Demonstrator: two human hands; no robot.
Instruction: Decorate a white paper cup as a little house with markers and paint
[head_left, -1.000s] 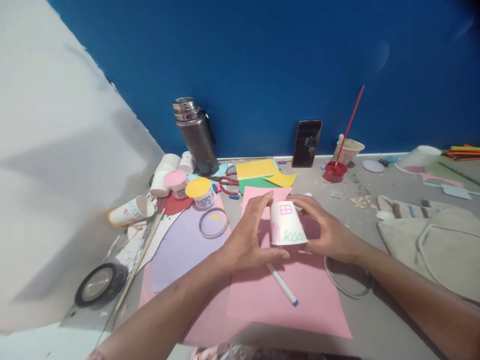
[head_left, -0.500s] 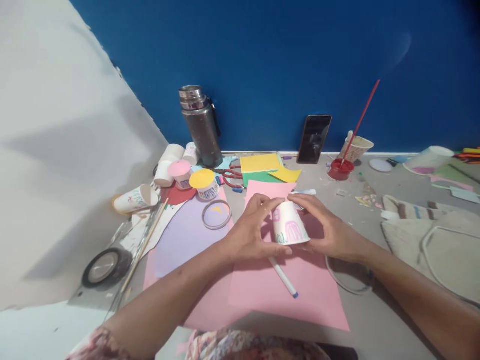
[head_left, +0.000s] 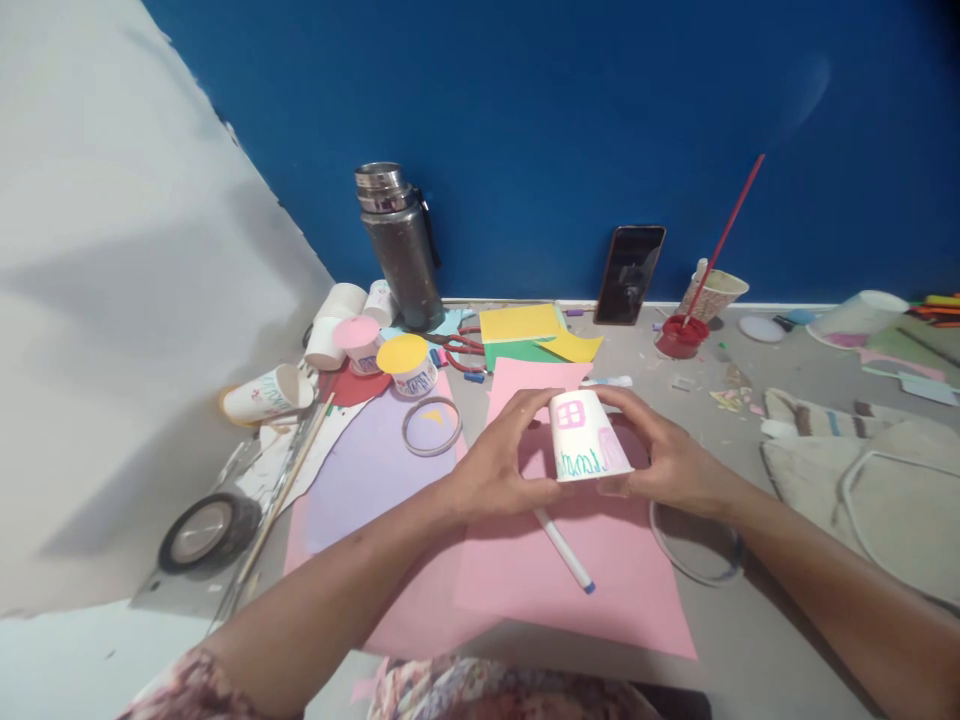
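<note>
A white paper cup (head_left: 589, 440), upside down with its wide rim toward me, is held between both hands over the pink paper (head_left: 570, 590). A pink window, part of a pink door shape and green grass-like strokes are drawn on it. My left hand (head_left: 506, 460) grips its left side, thumb by the rim and fingers near the base. From the right, my right hand (head_left: 667, 455) holds it the same way. Below the cup a white marker (head_left: 566, 552) with a blue end lies on the pink paper.
Left are a bangle (head_left: 433, 427), a yellow-topped cup (head_left: 409, 367), a pink-topped cup (head_left: 358, 343), black tape (head_left: 206, 535) and a wooden stick (head_left: 296, 470). Behind stand a steel flask (head_left: 401, 250), a phone (head_left: 630, 275) and a red pot (head_left: 681, 338) with a stick. A cloth (head_left: 862, 490) lies right.
The cup has turned in my hands, so the pink window now faces me and the door shape has moved to the right. It also sits slightly higher.
</note>
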